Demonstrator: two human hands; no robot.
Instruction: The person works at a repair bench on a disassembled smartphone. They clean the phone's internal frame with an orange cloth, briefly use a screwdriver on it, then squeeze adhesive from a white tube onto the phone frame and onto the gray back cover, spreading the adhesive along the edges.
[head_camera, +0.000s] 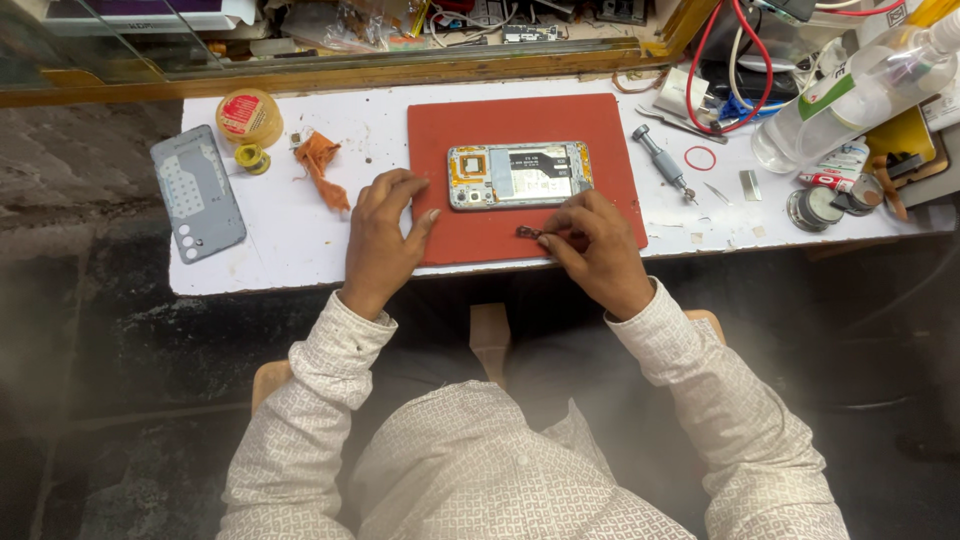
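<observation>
Opened phone (519, 175) lying on red mat (480, 225), left hand (380, 235) resting loose and empty at its left end, right hand (595, 245) just below it, fingertips pinching small dark part (527, 232)

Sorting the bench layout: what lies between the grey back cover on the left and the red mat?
In the head view, between the grey back cover and the red mat lie a yellow tape roll, a small solder spool and a crumpled orange scrap.

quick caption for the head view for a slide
Opened phone on a red mat; left hand rests beside it, right hand pinches a small dark part.
</observation>
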